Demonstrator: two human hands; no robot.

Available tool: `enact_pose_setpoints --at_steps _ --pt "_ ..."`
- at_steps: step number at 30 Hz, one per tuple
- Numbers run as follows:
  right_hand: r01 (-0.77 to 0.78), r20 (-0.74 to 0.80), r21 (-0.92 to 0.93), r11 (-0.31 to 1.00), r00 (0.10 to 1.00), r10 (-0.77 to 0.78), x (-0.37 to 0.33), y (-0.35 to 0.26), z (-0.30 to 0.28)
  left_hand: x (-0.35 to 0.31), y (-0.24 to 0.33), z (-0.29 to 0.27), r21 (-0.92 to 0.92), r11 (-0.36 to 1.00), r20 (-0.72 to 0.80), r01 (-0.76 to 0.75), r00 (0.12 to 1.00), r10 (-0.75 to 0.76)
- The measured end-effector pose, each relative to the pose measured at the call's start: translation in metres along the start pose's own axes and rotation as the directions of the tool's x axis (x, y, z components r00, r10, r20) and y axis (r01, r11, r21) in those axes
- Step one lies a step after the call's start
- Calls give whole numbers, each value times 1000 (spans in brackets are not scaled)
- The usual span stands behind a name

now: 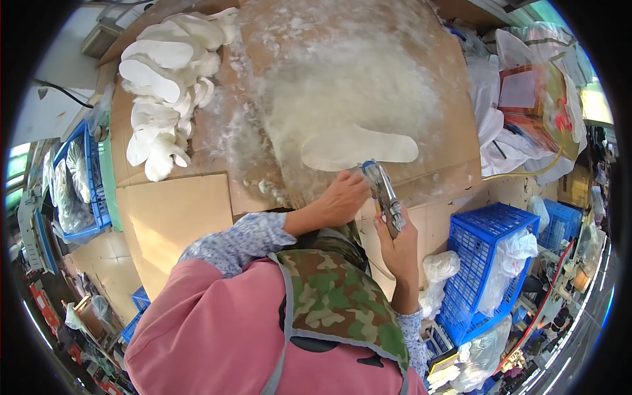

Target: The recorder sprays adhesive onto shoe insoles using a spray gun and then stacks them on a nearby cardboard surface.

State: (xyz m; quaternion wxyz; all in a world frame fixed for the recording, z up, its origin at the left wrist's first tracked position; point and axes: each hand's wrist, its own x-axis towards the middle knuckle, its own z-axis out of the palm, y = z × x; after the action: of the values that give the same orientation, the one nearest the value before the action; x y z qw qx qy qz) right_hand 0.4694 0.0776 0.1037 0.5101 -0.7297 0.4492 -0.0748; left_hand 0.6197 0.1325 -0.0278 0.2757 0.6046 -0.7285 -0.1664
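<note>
white insole (359,148) just beyond right hand (398,247) grip

A shoe-insole workshop: a fluff-strewn cardboard-covered bench (421,112), stacked white insoles (164,72), blue plastic crates (484,257) of bagged stock.

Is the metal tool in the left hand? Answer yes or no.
No: the right hand grips the metal tool, while the left hand rests on the table by the white insole.

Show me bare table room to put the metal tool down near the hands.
Bare cardboard lies left of the left hand, below the insole pile. Around the single insole fluff covers the board. The right hand holds the metal tool above the blue crate.
</note>
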Motion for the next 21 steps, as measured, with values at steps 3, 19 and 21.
enact_pose_setpoints --at_steps 3,19,21 --pt "0 -1 -16 1000 1000 0 1 3 -5 35 -1 25 -23 1000 -108 8 994 -10" --pt "61 -310 -47 997 948 -72 5 46 -41 55 8 29 287 957 -76 40 997 -19" --pt "34 -353 -62 998 934 -54 5 50 -44 55 8 30 327 945 -90 29 996 0"
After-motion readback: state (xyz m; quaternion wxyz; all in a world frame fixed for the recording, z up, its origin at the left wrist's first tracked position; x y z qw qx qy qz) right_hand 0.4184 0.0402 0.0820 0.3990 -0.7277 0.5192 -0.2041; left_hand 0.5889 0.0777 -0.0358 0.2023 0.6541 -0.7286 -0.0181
